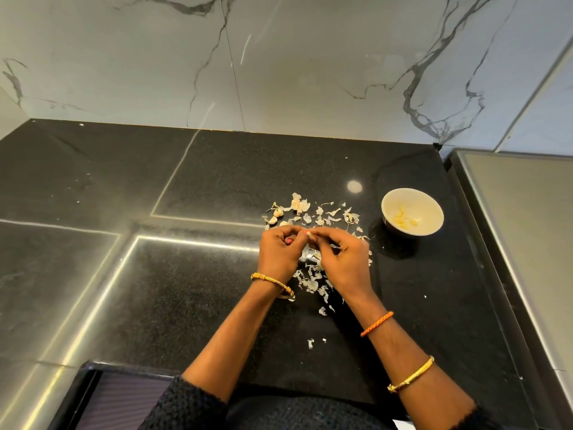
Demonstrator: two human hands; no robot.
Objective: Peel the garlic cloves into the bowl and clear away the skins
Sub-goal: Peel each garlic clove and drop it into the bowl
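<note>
My left hand (pixel 279 252) and my right hand (pixel 339 259) meet over the black counter, fingertips pinching a small garlic clove (pixel 308 234) between them; most of the clove is hidden by my fingers. Unpeeled cloves (pixel 276 216) lie just beyond my left hand. Papery garlic skins (pixel 328 214) are scattered behind my hands, and more skins (pixel 311 282) lie under and between my wrists. A white bowl (pixel 432 209) to the right holds several peeled cloves (pixel 403 220).
The black granite counter (pixel 201 181) runs back to a marble wall (pixel 279 72). A raised steel surface (pixel 527 218) borders the counter on the right. Stray skin bits (pixel 311 343) lie near the front edge.
</note>
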